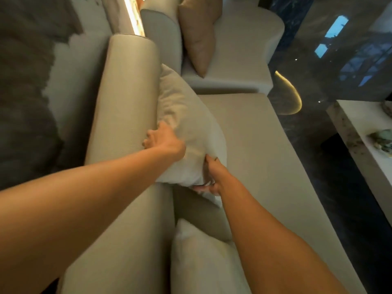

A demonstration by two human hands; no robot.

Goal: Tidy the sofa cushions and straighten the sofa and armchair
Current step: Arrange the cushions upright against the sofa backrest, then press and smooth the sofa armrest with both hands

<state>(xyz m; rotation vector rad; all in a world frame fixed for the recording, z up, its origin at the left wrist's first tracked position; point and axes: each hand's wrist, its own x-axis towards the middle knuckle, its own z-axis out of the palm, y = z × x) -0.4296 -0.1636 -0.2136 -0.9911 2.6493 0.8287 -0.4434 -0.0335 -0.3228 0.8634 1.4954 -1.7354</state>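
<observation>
A pale beige cushion [184, 115] leans upright against the backrest [125, 98] of the beige sofa, above the seat [254, 149]. My left hand [163, 139] grips its top edge by the backrest. My right hand [210, 177] holds its lower near corner, fingers curled under. A second pale cushion [203, 262] lies on the seat below my right forearm. A tan cushion [199, 32] stands on the armchair [239, 49] beyond the sofa's far end.
A dark glossy floor [339, 177] runs along the sofa's right side. A white marble-edged table [360, 141] with small ornaments stands at the right. A lit strip [132, 15] glows behind the backrest, next to a grey-and-white wall.
</observation>
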